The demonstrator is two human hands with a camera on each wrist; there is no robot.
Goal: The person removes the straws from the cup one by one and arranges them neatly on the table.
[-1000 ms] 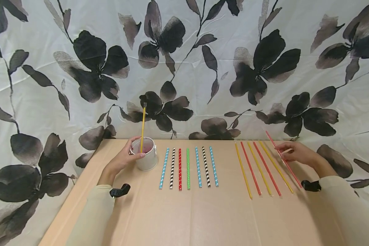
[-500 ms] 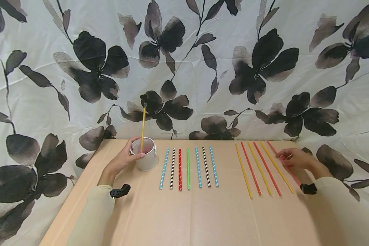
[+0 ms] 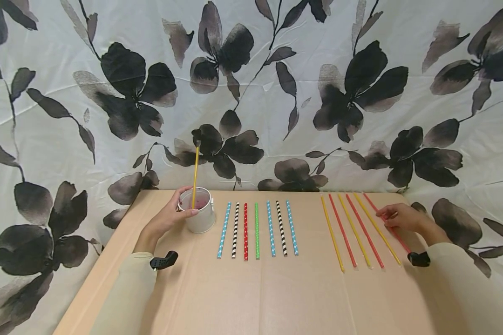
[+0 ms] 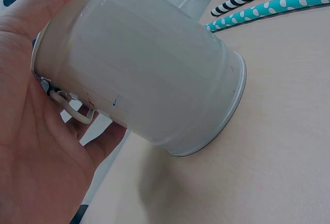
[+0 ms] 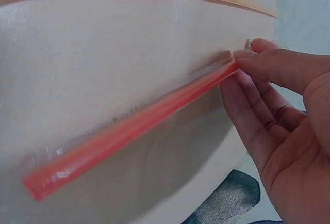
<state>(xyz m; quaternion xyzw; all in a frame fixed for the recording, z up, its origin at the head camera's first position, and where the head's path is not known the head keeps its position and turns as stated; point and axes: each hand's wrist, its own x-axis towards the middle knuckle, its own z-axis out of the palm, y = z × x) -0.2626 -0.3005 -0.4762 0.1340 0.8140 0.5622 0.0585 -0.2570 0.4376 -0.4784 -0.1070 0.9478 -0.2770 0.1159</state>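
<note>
My left hand (image 3: 169, 215) grips a small white metal bucket (image 3: 201, 222) by its rim and side, fingers behind it. A thin yellow stick (image 3: 195, 174) stands upright in the bucket; its lower end is hidden. In the left wrist view the bucket (image 4: 144, 64) has a wire handle at its side. At the far right of the table, my right hand (image 3: 404, 217) pinches a red straw (image 3: 398, 238) between thumb and fingers. The right wrist view shows this red straw (image 5: 129, 131) in a clear wrapper, lying along the tabletop.
Several yellow and red straws (image 3: 352, 228) lie in a row left of my right hand. Patterned straws, dotted, striped and green (image 3: 257, 230), lie mid-table beside the bucket. A floral cloth (image 3: 276, 93) hangs behind the wooden table (image 3: 234, 298).
My right hand has lowered the red straw onto the table beside the yellow one, its far end coming down level with the others. The left hand and bucket stay in place.
</note>
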